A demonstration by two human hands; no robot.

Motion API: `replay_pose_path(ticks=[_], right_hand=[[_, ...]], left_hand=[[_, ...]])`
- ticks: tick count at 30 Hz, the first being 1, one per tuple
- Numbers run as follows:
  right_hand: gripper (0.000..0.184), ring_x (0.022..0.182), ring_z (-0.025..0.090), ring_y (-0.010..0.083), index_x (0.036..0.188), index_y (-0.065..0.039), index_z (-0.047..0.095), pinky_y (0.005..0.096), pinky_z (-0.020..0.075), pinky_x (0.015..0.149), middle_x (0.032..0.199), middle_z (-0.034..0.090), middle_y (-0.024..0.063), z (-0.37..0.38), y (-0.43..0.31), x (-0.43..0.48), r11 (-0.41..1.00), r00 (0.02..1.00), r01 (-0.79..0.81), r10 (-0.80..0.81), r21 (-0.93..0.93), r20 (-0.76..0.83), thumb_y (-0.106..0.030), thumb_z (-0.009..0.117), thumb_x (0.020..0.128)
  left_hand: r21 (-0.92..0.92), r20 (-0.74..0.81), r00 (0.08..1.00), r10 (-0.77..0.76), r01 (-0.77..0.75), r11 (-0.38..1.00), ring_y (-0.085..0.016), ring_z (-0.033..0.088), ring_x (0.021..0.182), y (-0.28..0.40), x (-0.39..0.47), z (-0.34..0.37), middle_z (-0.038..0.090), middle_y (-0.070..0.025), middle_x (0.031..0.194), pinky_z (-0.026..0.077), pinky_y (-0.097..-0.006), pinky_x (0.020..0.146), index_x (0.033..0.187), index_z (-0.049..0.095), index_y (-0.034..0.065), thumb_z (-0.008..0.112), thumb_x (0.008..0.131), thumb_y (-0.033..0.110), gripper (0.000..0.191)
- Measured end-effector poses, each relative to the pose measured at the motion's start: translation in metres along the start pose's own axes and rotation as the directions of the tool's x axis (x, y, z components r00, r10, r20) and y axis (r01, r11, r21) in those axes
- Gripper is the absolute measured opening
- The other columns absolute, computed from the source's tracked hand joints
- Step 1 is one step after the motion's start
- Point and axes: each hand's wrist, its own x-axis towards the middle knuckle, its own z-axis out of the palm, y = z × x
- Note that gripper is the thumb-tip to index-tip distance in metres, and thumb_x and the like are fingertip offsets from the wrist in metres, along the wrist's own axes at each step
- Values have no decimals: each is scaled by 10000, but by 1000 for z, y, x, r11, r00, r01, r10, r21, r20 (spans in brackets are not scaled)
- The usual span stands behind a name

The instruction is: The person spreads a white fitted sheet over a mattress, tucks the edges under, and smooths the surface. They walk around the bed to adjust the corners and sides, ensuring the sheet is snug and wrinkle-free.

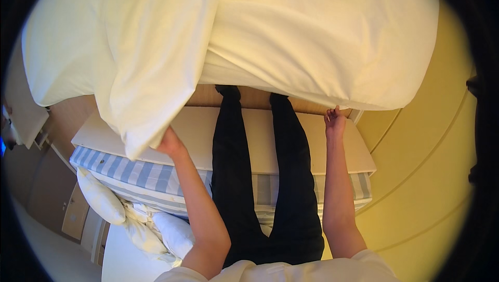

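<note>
A white bed sheet (280, 36) covers the bed in front of me, with a loose fold hanging down at the left. My left hand (170, 143) grips the lower corner of this fold. Near the sheet's lower edge at the right is my right hand (335, 122), its fingers partly curled beside the hem; whether they hold the cloth cannot be told. The mattress under the sheet is hidden.
Behind my legs stands another bed with a cream base (195, 126) and a blue-and-white striped mattress (144, 173). White pillows (100, 196) and crumpled linen lie at lower left. A yellow wall (413, 157) runs along the right. Wooden flooring (253, 97) shows between the beds.
</note>
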Motion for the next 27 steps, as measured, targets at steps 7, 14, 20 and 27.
replay_pose_path(ticks=[7, 14, 20, 27], right_hand=[[132, 782, 576, 171, 906, -81, 583, 321, 460, 688, 837, 599, 34, 15, 2, 24, 991, 996, 92, -90, 98, -21, -198, 551, 957], [215, 769, 608, 147, 999, -70, 649, 283, 461, 683, 834, 637, 37, 52, -6, -26, 895, 1000, 13, -5, -446, 18, -225, 522, 920], [432, 874, 633, 135, 1116, 28, 648, 282, 493, 783, 964, 689, 79, 166, 38, -207, 755, 609, 480, 79, -446, 789, -364, 620, 937], [347, 746, 660, 153, 1030, 86, 645, 293, 510, 707, 853, 703, 127, 272, 51, -279, 661, 741, 451, 96, -599, 664, -232, 672, 893]], left_hand=[[75, -329, 944, 31, -7, 997, -153, 674, 795, -55, 27, -72, 696, -69, 1013, 580, -283, 673, 1090, 613, 28, 588, 937, 202, 233], [-226, -350, 915, -202, 127, 966, -91, 518, 529, -46, -46, -56, 604, -7, 713, 427, -228, 476, 830, 587, 62, 563, 934, 204, 178], [133, -416, 895, -159, 233, 963, -131, 568, 682, -21, -69, -33, 634, -41, 867, 463, -266, 573, 974, 597, 57, 550, 939, 236, 188], [524, -545, 836, -62, 398, 753, -261, 484, 1273, -17, -74, -21, 510, -101, 1393, 428, -457, 1008, 1367, 464, 103, 447, 1000, 343, 438]])
